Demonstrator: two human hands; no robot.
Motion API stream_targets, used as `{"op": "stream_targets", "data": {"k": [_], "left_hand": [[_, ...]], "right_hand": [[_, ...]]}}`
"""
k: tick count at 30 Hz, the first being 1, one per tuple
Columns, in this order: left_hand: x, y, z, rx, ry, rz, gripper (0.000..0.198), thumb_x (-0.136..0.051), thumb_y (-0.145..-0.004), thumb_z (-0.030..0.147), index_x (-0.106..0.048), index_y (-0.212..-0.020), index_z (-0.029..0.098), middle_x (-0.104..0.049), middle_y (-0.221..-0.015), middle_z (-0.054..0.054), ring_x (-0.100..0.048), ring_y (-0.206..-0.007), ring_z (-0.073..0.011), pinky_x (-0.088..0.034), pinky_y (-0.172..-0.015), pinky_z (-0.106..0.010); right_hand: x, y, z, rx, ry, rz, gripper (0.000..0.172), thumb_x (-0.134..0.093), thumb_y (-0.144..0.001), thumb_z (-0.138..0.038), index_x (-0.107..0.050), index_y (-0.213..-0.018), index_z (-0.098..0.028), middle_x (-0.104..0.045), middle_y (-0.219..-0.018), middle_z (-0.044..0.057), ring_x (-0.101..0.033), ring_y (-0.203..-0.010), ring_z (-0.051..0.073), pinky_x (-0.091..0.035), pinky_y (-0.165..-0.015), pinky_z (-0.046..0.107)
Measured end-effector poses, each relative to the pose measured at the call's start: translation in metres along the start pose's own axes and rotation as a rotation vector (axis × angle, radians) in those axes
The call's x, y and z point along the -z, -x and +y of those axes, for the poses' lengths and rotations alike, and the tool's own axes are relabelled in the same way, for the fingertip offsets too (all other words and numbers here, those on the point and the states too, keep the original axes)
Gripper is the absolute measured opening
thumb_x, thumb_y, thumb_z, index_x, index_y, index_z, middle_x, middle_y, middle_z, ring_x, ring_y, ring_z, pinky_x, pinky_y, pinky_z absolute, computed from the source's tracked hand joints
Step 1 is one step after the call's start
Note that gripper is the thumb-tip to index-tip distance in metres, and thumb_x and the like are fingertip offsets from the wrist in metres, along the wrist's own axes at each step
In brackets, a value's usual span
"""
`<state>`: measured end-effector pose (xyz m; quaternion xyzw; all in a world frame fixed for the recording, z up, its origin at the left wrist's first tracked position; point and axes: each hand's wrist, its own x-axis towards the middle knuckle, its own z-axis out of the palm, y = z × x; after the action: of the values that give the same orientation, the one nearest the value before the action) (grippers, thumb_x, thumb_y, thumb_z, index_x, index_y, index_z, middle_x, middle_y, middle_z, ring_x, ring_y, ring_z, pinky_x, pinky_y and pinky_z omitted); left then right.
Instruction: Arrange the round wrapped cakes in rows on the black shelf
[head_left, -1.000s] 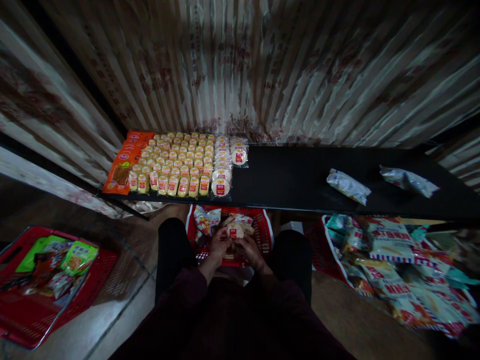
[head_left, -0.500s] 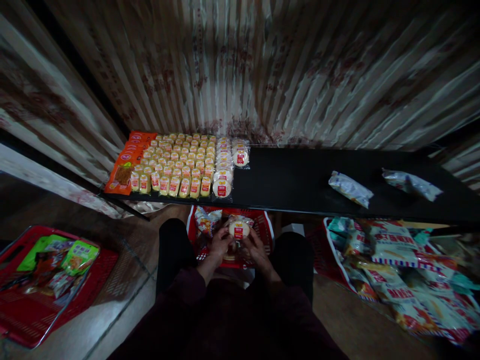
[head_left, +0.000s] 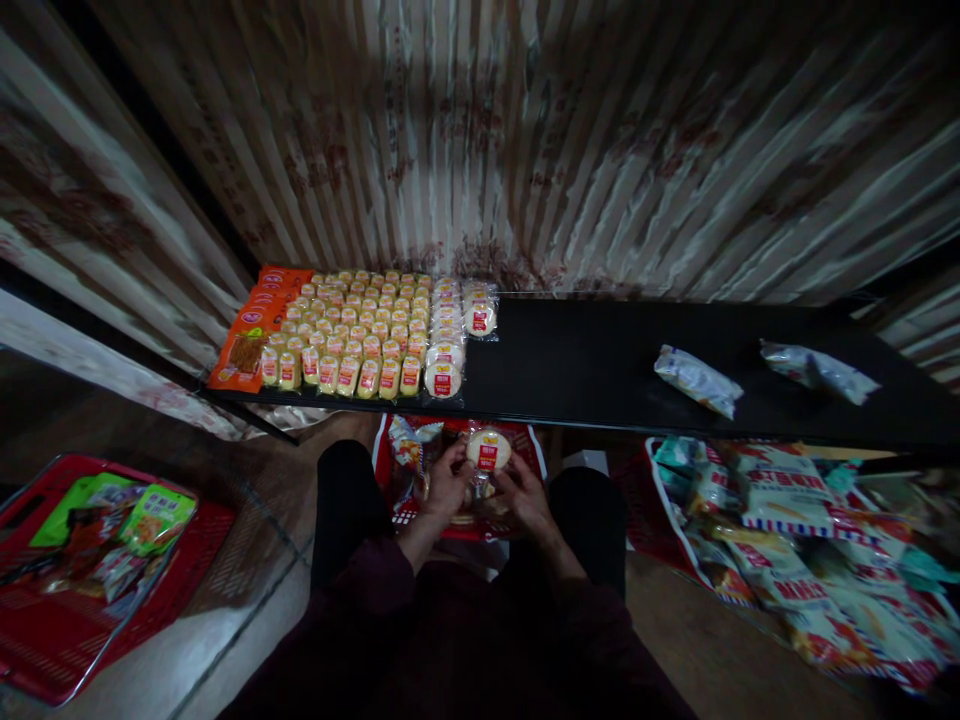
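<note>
Between both hands, above a red basket point(head_left: 541, 462), I hold a round pale cracker in a clear wrapper with a red label, a wrapped cracker point(head_left: 487, 452). My left hand point(head_left: 447, 488) grips its left edge, fingers curled. My right hand point(head_left: 528, 497) pinches its lower right side. The basket under them contains a white and blue snack packet point(head_left: 411, 442) and more goods partly hidden by my hands. Similar wrapped crackers point(head_left: 444, 370) stand in a column on the black shelf point(head_left: 555, 365), with another short column point(head_left: 480, 310) at its back right.
Rows of small yellow wrapped cakes point(head_left: 348, 345) and orange packets point(head_left: 247, 335) fill the shelf's left end. Two silvery packets point(head_left: 699, 380) lie to the right. A basket of snack bags point(head_left: 787, 500) stands at right, another red basket point(head_left: 45, 625) at left. A pleated curtain point(head_left: 480, 150) hangs behind.
The wrapped cracker has risen slightly and moved a little to the right, tilting more upright. Both hands stay on it, the right hand having shifted outward and down.
</note>
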<state>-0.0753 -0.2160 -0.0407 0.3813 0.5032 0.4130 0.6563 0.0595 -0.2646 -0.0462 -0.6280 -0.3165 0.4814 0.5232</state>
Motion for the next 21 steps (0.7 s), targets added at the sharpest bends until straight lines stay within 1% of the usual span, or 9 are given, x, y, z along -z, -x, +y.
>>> {"op": "stream_targets", "data": {"k": [3, 6, 9, 13, 15, 18, 21], "left_hand": [[-0.006, 0.0, 0.008, -0.09, -0.084, 0.013, 0.022, -0.063, -0.071, 0.01, -0.063, -0.09, 0.02, -0.065, -0.086, -0.004, -0.06, -0.082, -0.017, -0.045, -0.081, -0.029], [-0.012, -0.001, 0.017, -0.165, -0.147, 0.011, 0.02, -0.06, -0.075, 0.014, -0.059, -0.093, 0.021, -0.065, -0.088, -0.005, -0.059, -0.084, -0.0169, -0.045, -0.081, -0.028], [-0.018, -0.004, 0.029, -0.232, -0.209, 0.003, 0.016, -0.058, -0.077, 0.016, -0.057, -0.093, 0.02, -0.064, -0.089, -0.004, -0.06, -0.086, -0.0161, -0.045, -0.081, -0.028], [-0.026, -0.01, 0.046, -0.305, -0.351, 0.016, 0.016, -0.053, -0.08, 0.017, -0.053, -0.096, 0.019, -0.064, -0.09, -0.003, -0.061, -0.085, -0.0151, -0.046, -0.081, -0.03], [-0.03, -0.014, 0.052, -0.336, -0.404, 0.023, 0.018, -0.052, -0.081, 0.017, -0.052, -0.099, 0.019, -0.064, -0.091, -0.004, -0.061, -0.085, -0.015, -0.047, -0.08, -0.03], [-0.034, -0.02, 0.06, -0.401, -0.457, 0.022, 0.019, -0.051, -0.081, 0.016, -0.053, -0.1, 0.019, -0.065, -0.093, -0.005, -0.061, -0.086, -0.0154, -0.048, -0.081, -0.031], [-0.038, -0.025, 0.067, -0.487, -0.54, 0.062, 0.021, -0.048, -0.081, 0.014, -0.056, -0.1, 0.018, -0.064, -0.098, -0.006, -0.06, -0.092, -0.0166, -0.047, -0.085, -0.032]], "right_hand": [[0.002, 0.0, -0.016, 0.016, 0.013, 0.021, 0.056, -0.069, -0.066, -0.049, -0.061, -0.114, -0.02, -0.069, -0.104, 0.006, -0.062, -0.097, 0.026, -0.048, -0.089, 0.04], [0.003, -0.001, -0.033, 0.008, -0.007, 0.024, 0.053, -0.064, -0.071, -0.053, -0.061, -0.114, -0.021, -0.069, -0.105, 0.007, -0.063, -0.094, 0.026, -0.05, -0.085, 0.039], [0.004, -0.008, -0.046, 0.037, 0.008, 0.033, 0.054, -0.064, -0.071, -0.054, -0.062, -0.112, -0.02, -0.069, -0.104, 0.007, -0.064, -0.091, 0.025, -0.052, -0.081, 0.038], [0.008, -0.025, -0.054, 0.104, 0.108, 0.071, 0.053, -0.063, -0.071, -0.053, -0.063, -0.11, -0.018, -0.069, -0.105, 0.007, -0.064, -0.09, 0.025, -0.051, -0.081, 0.039], [0.01, -0.034, -0.056, 0.125, 0.132, 0.083, 0.053, -0.062, -0.072, -0.052, -0.061, -0.112, -0.018, -0.068, -0.106, 0.008, -0.063, -0.093, 0.025, -0.049, -0.084, 0.039], [0.01, -0.046, -0.062, 0.166, 0.098, 0.117, 0.053, -0.062, -0.072, -0.05, -0.059, -0.114, -0.019, -0.068, -0.109, 0.008, -0.062, -0.098, 0.025, -0.048, -0.088, 0.039], [0.009, -0.055, -0.069, 0.198, 0.068, 0.114, 0.05, -0.062, -0.072, -0.049, -0.059, -0.113, -0.019, -0.067, -0.11, 0.008, -0.062, -0.098, 0.024, -0.048, -0.089, 0.04]]}}
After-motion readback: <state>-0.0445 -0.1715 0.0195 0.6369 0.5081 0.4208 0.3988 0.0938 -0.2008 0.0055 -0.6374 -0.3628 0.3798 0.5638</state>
